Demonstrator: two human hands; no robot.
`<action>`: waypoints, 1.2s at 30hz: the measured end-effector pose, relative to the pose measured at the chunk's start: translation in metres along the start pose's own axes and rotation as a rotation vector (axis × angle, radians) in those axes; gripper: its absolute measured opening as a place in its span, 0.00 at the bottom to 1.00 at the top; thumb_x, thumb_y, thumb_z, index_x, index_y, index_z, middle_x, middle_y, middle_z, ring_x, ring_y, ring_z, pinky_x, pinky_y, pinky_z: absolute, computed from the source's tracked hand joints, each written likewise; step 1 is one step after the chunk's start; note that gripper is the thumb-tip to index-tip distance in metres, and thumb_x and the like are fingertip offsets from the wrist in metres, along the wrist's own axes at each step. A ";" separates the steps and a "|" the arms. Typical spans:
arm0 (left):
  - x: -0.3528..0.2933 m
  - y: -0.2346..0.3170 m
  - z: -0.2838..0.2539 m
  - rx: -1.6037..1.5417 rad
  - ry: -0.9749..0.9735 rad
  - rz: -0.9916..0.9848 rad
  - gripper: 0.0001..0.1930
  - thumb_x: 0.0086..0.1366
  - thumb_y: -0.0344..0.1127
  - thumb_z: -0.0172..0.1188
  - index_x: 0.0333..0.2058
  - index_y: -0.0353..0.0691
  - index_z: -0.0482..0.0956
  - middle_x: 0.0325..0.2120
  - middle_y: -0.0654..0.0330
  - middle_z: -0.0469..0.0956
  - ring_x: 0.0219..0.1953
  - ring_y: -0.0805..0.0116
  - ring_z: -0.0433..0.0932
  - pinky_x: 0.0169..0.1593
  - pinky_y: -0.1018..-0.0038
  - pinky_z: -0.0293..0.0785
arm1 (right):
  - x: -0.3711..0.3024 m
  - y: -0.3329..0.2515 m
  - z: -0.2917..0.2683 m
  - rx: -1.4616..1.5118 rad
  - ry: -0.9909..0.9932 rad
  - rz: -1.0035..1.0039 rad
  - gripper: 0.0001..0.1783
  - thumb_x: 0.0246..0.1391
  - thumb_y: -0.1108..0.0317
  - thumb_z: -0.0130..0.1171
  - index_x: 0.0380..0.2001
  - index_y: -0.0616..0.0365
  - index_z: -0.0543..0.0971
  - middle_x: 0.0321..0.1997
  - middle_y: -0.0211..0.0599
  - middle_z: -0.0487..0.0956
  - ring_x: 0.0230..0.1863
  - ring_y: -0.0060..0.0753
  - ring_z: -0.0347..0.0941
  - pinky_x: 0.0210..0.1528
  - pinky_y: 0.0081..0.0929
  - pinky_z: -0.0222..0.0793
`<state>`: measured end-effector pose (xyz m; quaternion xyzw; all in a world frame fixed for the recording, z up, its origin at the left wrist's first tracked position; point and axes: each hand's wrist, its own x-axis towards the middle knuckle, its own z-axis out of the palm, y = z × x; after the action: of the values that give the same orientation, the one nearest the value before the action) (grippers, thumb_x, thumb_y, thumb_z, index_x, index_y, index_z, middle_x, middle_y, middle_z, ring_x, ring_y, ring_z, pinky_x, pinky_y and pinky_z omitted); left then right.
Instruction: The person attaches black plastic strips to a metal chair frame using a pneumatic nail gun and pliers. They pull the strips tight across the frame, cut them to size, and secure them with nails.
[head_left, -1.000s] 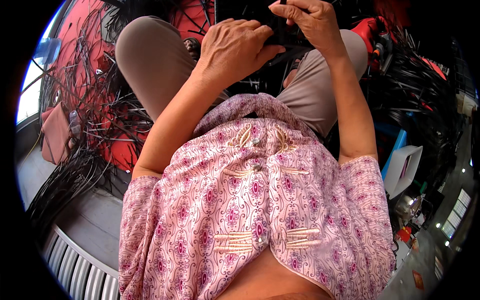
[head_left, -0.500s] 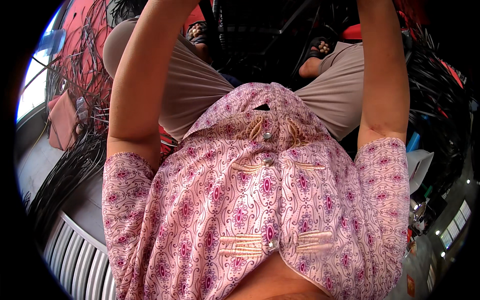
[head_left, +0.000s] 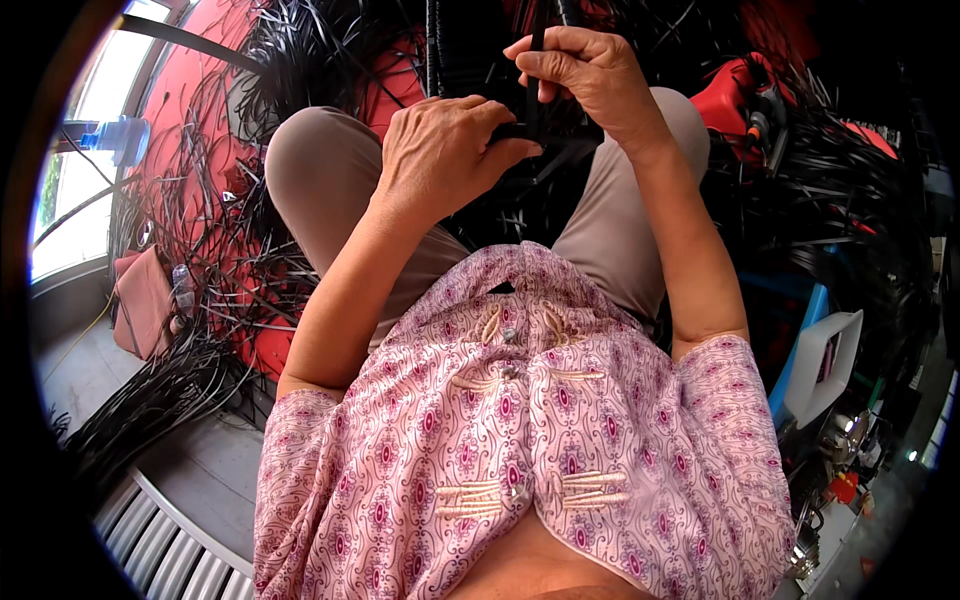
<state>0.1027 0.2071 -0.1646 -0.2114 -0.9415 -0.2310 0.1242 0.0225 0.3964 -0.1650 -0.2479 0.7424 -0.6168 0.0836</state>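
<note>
A flat black strip (head_left: 536,75) stands upright between my knees, and my right hand (head_left: 600,85) pinches it between thumb and fingers. Lower and to the left, my left hand (head_left: 430,155) is closed at the strip's lower end, its thumb and forefinger around a dark bar of a black frame (head_left: 432,45). That frame, partly covered with woven strips, sits beyond my hands. Its lower part is too dark to make out.
Tangled black strips (head_left: 190,340) lie over the red floor covering (head_left: 200,90) at the left. At the right are a red tool (head_left: 730,95), more strips and a white box (head_left: 825,370). A slatted grey seat (head_left: 165,545) is at lower left, near a pink cloth (head_left: 145,305).
Both hands, out of view beyond the upper edge before, have come back toward me into view. The right hand now shows pinching a black strip, the left closed at the frame.
</note>
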 end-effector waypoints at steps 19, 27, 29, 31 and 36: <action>-0.015 -0.006 0.006 0.029 -0.038 0.056 0.22 0.58 0.56 0.64 0.38 0.42 0.81 0.29 0.60 0.80 0.36 0.60 0.81 0.41 0.65 0.74 | -0.029 -0.012 0.033 0.146 0.247 -0.067 0.10 0.63 0.64 0.61 0.37 0.59 0.85 0.23 0.24 0.79 0.24 0.10 0.70 0.26 0.12 0.61; -0.010 -0.023 -0.008 -0.255 -0.199 -0.026 0.24 0.64 0.46 0.63 0.57 0.49 0.73 0.36 0.54 0.83 0.35 0.54 0.83 0.41 0.66 0.76 | -0.017 0.000 0.033 0.016 0.249 0.017 0.12 0.63 0.62 0.61 0.38 0.62 0.85 0.24 0.26 0.79 0.26 0.12 0.71 0.28 0.12 0.64; -0.005 -0.024 -0.018 -0.527 -0.303 -0.260 0.21 0.69 0.45 0.56 0.58 0.48 0.71 0.34 0.57 0.83 0.34 0.62 0.82 0.41 0.70 0.75 | -0.017 -0.004 0.034 0.013 0.253 0.029 0.11 0.62 0.64 0.61 0.30 0.60 0.83 0.21 0.26 0.78 0.21 0.14 0.70 0.24 0.15 0.63; -0.004 -0.028 -0.013 -0.716 -0.254 -0.299 0.19 0.73 0.45 0.51 0.56 0.42 0.72 0.34 0.59 0.82 0.37 0.71 0.80 0.42 0.73 0.75 | -0.019 -0.021 0.031 -0.033 0.235 0.146 0.17 0.62 0.62 0.61 0.21 0.58 0.79 0.18 0.23 0.74 0.19 0.13 0.67 0.22 0.17 0.61; -0.001 -0.035 -0.006 -0.658 -0.335 -0.264 0.19 0.71 0.45 0.53 0.52 0.39 0.76 0.39 0.60 0.82 0.40 0.71 0.80 0.44 0.74 0.75 | -0.021 -0.015 0.030 0.039 0.210 0.097 0.16 0.64 0.61 0.59 0.23 0.57 0.79 0.17 0.22 0.74 0.18 0.13 0.66 0.22 0.17 0.60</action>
<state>0.0885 0.1760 -0.1735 -0.1519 -0.8435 -0.4968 -0.1366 0.0576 0.3780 -0.1611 -0.1443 0.7459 -0.6491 0.0400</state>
